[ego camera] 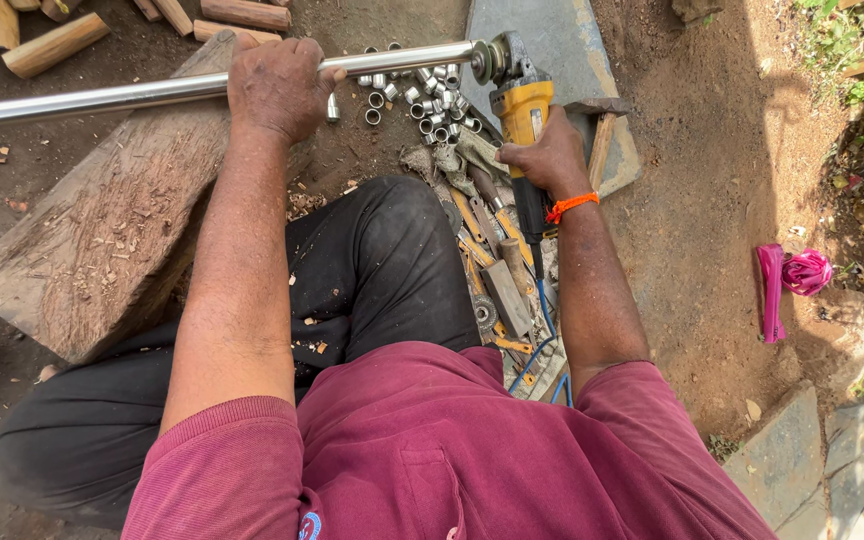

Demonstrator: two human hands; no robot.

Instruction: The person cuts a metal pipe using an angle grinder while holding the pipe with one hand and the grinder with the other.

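Steel is the work here: a long, shiny, round metal tube [152,93] runs from the far left edge across to the far middle, resting over a rough, weathered wooden plank [102,230] that lies slantwise at the left. The left hand [277,85] is wrapped fully around the tube, fingers curled over the top, pinning it down on the plank. The right hand [549,155] is closed around the body of a yellow and grey angle grinder [519,100], whose disc end meets the tube's right end at the far middle.

Just beyond and below that end lies a heap of short, silver cut tube rings [417,95] on the soil. A wooden-handled hammer [600,130] rests on a grey stone slab [562,40] to the right of the grinder, and worn hand tools [492,270] lie near the right forearm, beside a blue cable [544,330].

To cut well, as I judge it, the left hand should press the tube hard against the plank so it cannot roll, staying well left of the disc. The grinder should meet the tube squarely, with light, even pressure. The cable looks best kept behind the wrist, away from the disc. The knee sits near the cut, so sparks could reach it.
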